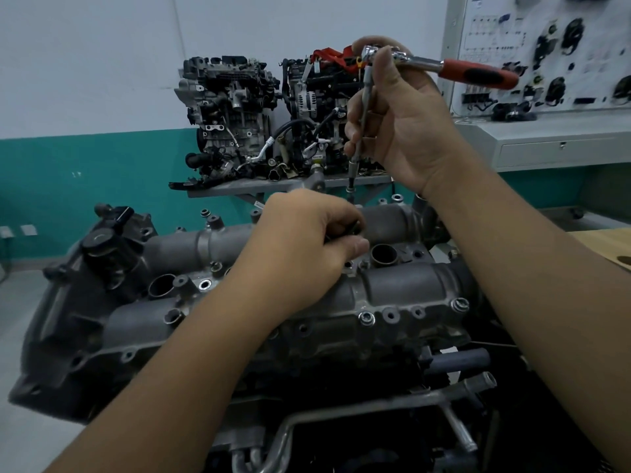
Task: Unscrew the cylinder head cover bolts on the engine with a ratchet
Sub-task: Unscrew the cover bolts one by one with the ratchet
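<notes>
The grey cylinder head cover [403, 281] of the engine fills the middle of the view. Bolts [367, 317] sit along its near flange. My right hand [399, 131] grips the long extension bar of a ratchet [478, 71] with a red and black handle, held upright above the cover's far edge. The socket tip [350, 192] hangs just above the far side. My left hand [307, 244] rests on the middle of the cover, its fingers curled around a small dark part that I cannot identify.
Two other engines [232, 110] stand on a grey shelf against the white and teal wall behind. A white training board [546, 52] with electrical parts stands at the right, above a grey cabinet. A wooden bench corner [607, 244] shows at the far right. Pipes [454, 394] run below the cover.
</notes>
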Demonstrator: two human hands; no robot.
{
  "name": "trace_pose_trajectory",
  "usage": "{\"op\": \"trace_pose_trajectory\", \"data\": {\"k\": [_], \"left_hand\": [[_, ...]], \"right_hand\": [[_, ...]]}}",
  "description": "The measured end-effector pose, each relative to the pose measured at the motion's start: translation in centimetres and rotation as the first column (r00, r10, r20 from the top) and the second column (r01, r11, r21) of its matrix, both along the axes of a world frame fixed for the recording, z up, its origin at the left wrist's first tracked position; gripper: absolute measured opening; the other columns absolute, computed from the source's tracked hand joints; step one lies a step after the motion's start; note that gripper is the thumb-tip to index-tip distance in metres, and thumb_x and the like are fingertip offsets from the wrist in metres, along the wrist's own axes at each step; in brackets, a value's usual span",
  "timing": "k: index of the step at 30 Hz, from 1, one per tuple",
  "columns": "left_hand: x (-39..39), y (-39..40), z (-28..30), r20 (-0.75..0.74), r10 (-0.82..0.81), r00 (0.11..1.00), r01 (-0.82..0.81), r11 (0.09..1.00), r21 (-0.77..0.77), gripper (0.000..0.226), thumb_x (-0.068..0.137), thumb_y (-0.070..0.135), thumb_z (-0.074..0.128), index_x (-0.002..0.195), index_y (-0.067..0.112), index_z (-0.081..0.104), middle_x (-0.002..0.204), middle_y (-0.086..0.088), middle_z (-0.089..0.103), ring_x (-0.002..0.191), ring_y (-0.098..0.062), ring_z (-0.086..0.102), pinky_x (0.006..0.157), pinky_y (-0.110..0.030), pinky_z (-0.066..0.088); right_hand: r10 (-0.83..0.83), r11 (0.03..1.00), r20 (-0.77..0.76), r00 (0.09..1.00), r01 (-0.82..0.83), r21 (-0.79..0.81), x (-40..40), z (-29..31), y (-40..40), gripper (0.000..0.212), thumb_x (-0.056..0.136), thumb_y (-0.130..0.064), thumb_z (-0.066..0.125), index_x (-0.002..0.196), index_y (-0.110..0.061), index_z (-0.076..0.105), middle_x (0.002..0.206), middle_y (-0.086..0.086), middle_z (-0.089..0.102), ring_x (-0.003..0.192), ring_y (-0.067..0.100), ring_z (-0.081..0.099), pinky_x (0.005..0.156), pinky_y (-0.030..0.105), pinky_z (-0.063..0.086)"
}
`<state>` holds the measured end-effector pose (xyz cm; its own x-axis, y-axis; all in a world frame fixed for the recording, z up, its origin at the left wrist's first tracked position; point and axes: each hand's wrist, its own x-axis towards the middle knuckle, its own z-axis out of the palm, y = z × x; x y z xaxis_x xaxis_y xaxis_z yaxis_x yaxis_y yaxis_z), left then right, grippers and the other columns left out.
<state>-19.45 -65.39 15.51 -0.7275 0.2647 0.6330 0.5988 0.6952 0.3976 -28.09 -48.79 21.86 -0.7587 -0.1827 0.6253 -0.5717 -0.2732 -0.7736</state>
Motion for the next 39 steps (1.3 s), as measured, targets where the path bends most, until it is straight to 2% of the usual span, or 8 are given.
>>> {"op": "trace_pose_trajectory", "data": {"k": [3,5,11,13,19,25,30,39], "left_hand": [[-0.6,1.0,0.8,0.093,0.131,0.987,-0.107,0.967,-0.231,0.023,0.085,0.035,0.082,0.105,0.024,0.079,0.098,-0.002,0.074,0.091,-0.021,0.068,0.085,-0.04,0.059],[-1.1,1.5,1.1,0.127,0.179,0.976,-0.14,0.954,-0.265,0.027,0.085,0.035,0.082,0.109,0.025,0.077,0.103,-0.004,0.071,0.095,-0.024,0.067,0.087,-0.04,0.059],[-1.7,1.8,0.1,0.038,0.208,0.977,-0.195,0.958,-0.211,0.025,0.081,0.039,0.084,0.094,0.027,0.068,0.086,0.008,0.056,0.087,-0.018,0.056,0.073,-0.03,0.046],[-1.6,1.8,-0.3,0.011,0.206,0.979,-0.199,0.96,-0.197,0.017,0.084,0.036,0.08,0.091,0.023,0.073,0.082,0.009,0.061,0.083,-0.015,0.058,0.072,-0.03,0.049],[-0.7,0.9,0.3,0.17,0.113,0.979,-0.09,0.986,-0.138,0.018,0.08,0.02,0.072,0.095,0.023,0.081,0.086,0.007,0.075,0.081,-0.007,0.069,0.079,-0.033,0.061],[-0.1,0.0,0.5,0.207,0.135,0.969,-0.11,0.985,-0.132,0.013,0.082,0.021,0.074,0.084,0.031,0.082,0.078,0.017,0.072,0.075,0.004,0.065,0.063,-0.006,0.05],[0.1,-1.3,0.9,0.29,0.12,0.95,-0.091,0.989,-0.113,0.023,0.08,0.015,0.073,0.073,0.035,0.081,0.076,0.02,0.074,0.076,0.008,0.065,0.061,-0.007,0.052],[0.7,-2.5,1.2,0.373,0.051,0.926,-0.014,0.995,-0.101,0.024,0.085,0.015,0.077,0.09,0.037,0.082,0.105,0.02,0.076,0.094,0.004,0.07,0.09,-0.027,0.06]], "right_hand": [[-0.003,1.0,0.001,1.0,0.003,0.004,0.0,-0.1,0.0,0.026,0.108,-0.036,0.049,0.1,-0.012,0.056,0.079,0.009,0.065,0.067,0.027,0.059,0.068,0.044,0.054],[-0.003,1.0,0.0,1.0,0.003,0.006,0.0,0.0,0.0,0.026,0.107,-0.036,0.049,0.1,-0.012,0.056,0.079,0.01,0.065,0.068,0.027,0.059,0.068,0.044,0.054],[-0.001,1.0,-0.007,1.0,0.001,0.008,-0.1,0.0,0.1,0.028,0.108,-0.035,0.049,0.095,-0.012,0.057,0.078,0.011,0.065,0.067,0.027,0.06,0.067,0.044,0.054],[0.001,1.0,-0.008,1.0,-0.001,0.008,-0.1,0.0,0.1,0.028,0.108,-0.035,0.049,0.094,-0.012,0.057,0.078,0.011,0.065,0.066,0.027,0.059,0.066,0.043,0.054],[0.015,1.0,-0.015,1.0,-0.014,0.01,-0.1,0.0,0.2,0.028,0.108,-0.034,0.049,0.093,-0.012,0.058,0.077,0.01,0.065,0.066,0.027,0.06,0.066,0.043,0.054],[0.019,1.0,-0.014,1.0,-0.019,0.006,0.0,0.0,0.2,0.028,0.108,-0.033,0.048,0.094,-0.012,0.058,0.077,0.011,0.065,0.065,0.026,0.06,0.065,0.043,0.054],[0.025,1.0,-0.014,1.0,-0.025,0.005,0.0,0.0,0.2,0.029,0.108,-0.033,0.048,0.09,-0.013,0.059,0.077,0.01,0.065,0.064,0.026,0.06,0.064,0.042,0.055],[0.022,1.0,-0.001,1.0,-0.022,0.004,-0.1,0.0,0.2,0.025,0.108,-0.034,0.048,0.097,-0.014,0.058,0.078,0.01,0.066,0.066,0.027,0.061,0.066,0.043,0.055]]}}
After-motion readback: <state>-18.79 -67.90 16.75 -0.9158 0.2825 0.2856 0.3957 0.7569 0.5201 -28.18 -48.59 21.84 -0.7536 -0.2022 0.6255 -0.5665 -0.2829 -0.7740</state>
